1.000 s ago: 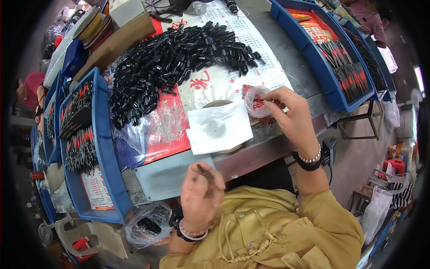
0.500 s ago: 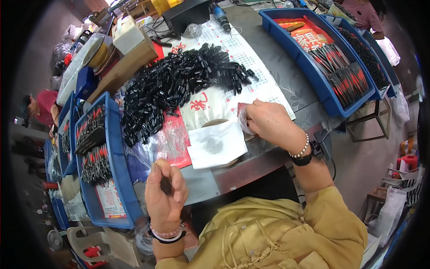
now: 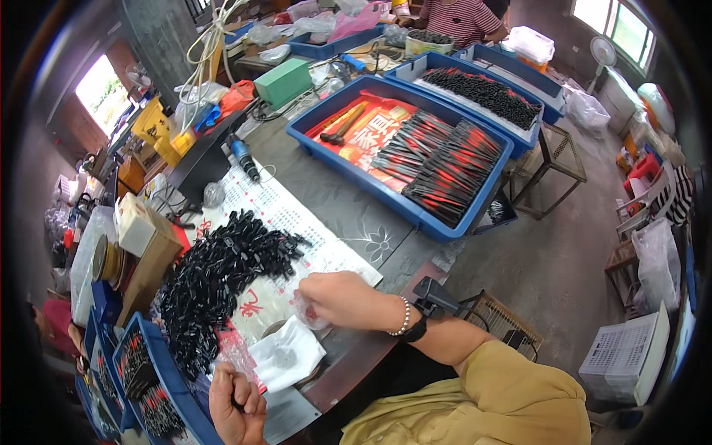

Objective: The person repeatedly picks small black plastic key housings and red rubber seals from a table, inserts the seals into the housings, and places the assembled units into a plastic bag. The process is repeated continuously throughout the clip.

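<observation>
My right hand (image 3: 345,300) is closed in a pinch on a crumpled clear plastic bag (image 3: 307,311) at the table's front edge. Just left of it, a white sheet (image 3: 285,354) lies over a round disc (image 3: 311,377) whose rim shows. Low in the picture, my left hand (image 3: 236,408) has its fingers curled, and a small dark thing shows among them, too hidden to name. Beyond both hands spreads a heap of small glossy black pieces (image 3: 215,285) on printed paper (image 3: 326,245).
A blue tray (image 3: 437,228) of black-and-red slim pieces and a hammer (image 3: 344,124) stands at the right. More blue trays (image 3: 130,334) line the left. A blue power tool (image 3: 242,157) lies behind the heap. Another person (image 3: 460,18) sits far back.
The view has swung to the right and up, so the table sits lower left. Both hands stay close to the white sheet; the right still pinches the bag and the left stays curled.
</observation>
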`<state>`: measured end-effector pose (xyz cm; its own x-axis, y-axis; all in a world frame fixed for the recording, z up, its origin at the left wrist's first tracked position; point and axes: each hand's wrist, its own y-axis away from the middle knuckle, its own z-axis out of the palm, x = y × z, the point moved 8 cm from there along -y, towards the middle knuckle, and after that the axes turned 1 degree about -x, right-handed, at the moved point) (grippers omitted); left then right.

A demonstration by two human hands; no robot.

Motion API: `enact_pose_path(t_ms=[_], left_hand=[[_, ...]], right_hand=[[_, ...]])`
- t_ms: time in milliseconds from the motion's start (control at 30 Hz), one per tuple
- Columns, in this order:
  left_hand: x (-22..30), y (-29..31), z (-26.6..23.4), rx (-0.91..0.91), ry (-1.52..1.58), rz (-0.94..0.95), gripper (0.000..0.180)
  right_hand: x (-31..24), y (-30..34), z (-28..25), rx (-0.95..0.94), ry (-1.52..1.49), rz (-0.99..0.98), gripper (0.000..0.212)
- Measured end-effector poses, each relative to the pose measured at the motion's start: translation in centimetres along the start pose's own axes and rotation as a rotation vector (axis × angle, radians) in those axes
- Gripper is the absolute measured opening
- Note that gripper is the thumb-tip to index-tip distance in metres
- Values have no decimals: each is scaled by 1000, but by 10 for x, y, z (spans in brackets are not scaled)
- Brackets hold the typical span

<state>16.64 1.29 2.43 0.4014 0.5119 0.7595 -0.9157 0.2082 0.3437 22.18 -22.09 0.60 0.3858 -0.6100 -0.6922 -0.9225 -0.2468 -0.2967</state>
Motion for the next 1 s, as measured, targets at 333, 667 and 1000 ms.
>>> enact_pose_path(t_ms=[333, 667, 1000], left_hand=[[0, 11, 3, -38, -142, -4, 18], [20, 7, 17, -80, -262, 45, 19], [45, -82, 43, -105, -1028, 323, 21]], right_hand=[[-2, 2, 4, -22, -33, -24, 13], [-9, 0, -7, 33, 9, 38, 10], [-8, 1, -3, -14, -7, 36, 10]])
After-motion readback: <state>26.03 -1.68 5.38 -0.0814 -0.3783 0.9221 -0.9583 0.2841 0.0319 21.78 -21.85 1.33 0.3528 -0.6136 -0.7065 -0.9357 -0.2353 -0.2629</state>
